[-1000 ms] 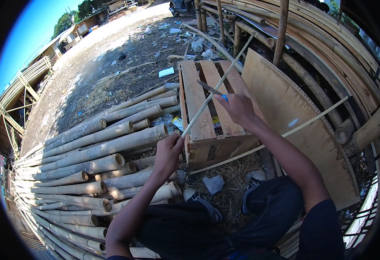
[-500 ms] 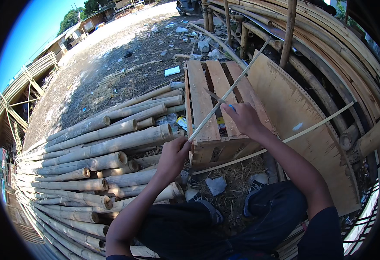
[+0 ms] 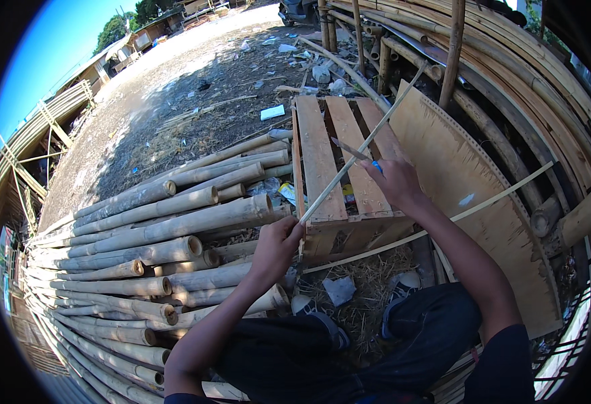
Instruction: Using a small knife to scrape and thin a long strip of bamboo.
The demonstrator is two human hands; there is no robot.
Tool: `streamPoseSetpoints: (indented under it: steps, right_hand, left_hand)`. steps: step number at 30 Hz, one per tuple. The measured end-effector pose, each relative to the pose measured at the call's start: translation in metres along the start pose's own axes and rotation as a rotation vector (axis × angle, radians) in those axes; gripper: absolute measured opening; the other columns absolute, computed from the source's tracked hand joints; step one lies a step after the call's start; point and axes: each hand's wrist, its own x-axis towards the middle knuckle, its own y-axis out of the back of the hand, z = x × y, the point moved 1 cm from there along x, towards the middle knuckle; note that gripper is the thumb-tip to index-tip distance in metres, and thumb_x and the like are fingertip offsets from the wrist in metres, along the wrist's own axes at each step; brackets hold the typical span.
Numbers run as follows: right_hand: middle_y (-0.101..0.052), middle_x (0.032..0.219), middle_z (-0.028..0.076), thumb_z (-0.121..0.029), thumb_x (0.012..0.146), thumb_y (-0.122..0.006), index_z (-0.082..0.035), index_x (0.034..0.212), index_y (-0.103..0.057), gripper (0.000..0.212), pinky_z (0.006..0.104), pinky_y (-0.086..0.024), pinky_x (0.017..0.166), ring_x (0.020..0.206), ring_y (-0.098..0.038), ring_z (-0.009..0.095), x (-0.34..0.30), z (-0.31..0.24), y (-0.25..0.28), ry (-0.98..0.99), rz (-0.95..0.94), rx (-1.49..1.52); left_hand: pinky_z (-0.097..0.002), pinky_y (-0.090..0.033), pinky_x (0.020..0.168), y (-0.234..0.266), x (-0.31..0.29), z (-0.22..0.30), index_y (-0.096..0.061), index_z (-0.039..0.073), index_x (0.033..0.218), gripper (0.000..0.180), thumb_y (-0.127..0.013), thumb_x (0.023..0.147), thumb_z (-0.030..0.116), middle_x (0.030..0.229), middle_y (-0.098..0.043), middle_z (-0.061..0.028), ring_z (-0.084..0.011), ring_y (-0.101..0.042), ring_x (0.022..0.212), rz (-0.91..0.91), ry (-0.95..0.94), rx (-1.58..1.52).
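A long, thin bamboo strip slants up and away to the right over a slatted wooden crate. Its near end is gripped by my left hand, closed at the crate's front left corner. My right hand is closed round the blue handle of a knife. The knife's blade lies across the strip about halfway along, pointing up and left; whether its edge presses on the strip I cannot tell. Another pale strip runs low past the crate's front, under my right forearm.
Stacked bamboo poles fill the left side, cut ends towards me. A curved plywood sheet leans at the right, before long timber and bamboo. A grey stone lies between my feet. Litter dots the dirt ground beyond.
My right hand and the knife have shifted slightly right, farther out along the strip. My left hand keeps its grip on the near end. The whole view has moved a little.
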Motion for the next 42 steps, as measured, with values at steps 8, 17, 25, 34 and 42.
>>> streamPoseSetpoints:
  steps: [8,17,25,34,42]
  right_hand:
    - [-0.05,0.048,0.018,-0.052,0.096,-0.042,0.0,0.06,-0.058,0.066,0.0476,-0.043,0.054,0.05,-0.056,0.036,-0.03,-0.057,-0.027,0.203,-0.151,0.017]
    - [-0.054,0.052,0.019,-0.052,0.096,-0.041,-0.001,0.062,-0.061,0.064,0.0476,-0.047,0.057,0.055,-0.059,0.037,-0.01,-0.02,-0.015,0.054,-0.04,0.019]
    - [-0.052,0.051,0.02,-0.049,0.097,-0.041,0.0,0.062,-0.057,0.063,0.0469,-0.045,0.055,0.053,-0.057,0.037,-0.005,-0.005,-0.003,0.048,-0.013,-0.029]
    - [-0.054,0.05,0.018,-0.052,0.095,-0.042,-0.001,0.061,-0.059,0.064,0.0473,-0.048,0.055,0.053,-0.059,0.038,-0.005,-0.04,-0.017,0.191,-0.122,0.028]
    - [-0.056,0.053,0.019,-0.053,0.095,-0.043,-0.002,0.061,-0.06,0.063,0.0481,-0.049,0.058,0.056,-0.061,0.036,0.022,-0.026,0.003,-0.153,-0.094,-0.034]
  left_hand:
    - [-0.031,-0.038,0.049,0.004,-0.001,0.0,-0.06,-0.006,0.081,0.033,-0.053,0.094,0.024,0.055,-0.052,-0.0072,-0.011,-0.048,0.05,-0.031,0.065,-0.097]
    - [-0.0324,-0.036,0.048,0.0,0.003,-0.013,-0.058,-0.007,0.082,0.033,-0.053,0.094,0.023,0.054,-0.049,-0.0073,-0.0106,-0.043,0.048,-0.014,0.039,-0.043]
    - [-0.0333,-0.038,0.05,0.003,0.0,-0.007,-0.059,-0.007,0.082,0.034,-0.053,0.094,0.024,0.057,-0.051,-0.01,-0.0128,-0.045,0.05,-0.012,0.069,-0.04]
    - [-0.0346,-0.038,0.049,0.004,-0.003,-0.002,-0.059,-0.006,0.082,0.032,-0.053,0.094,0.023,0.053,-0.051,-0.0131,-0.018,-0.048,0.045,0.104,-0.016,0.021]
    - [-0.0247,-0.032,0.043,0.007,-0.004,-0.006,-0.055,0.0,0.076,0.029,-0.052,0.095,0.022,0.057,-0.046,0.0011,-0.0041,-0.039,0.05,0.142,-0.04,0.029]
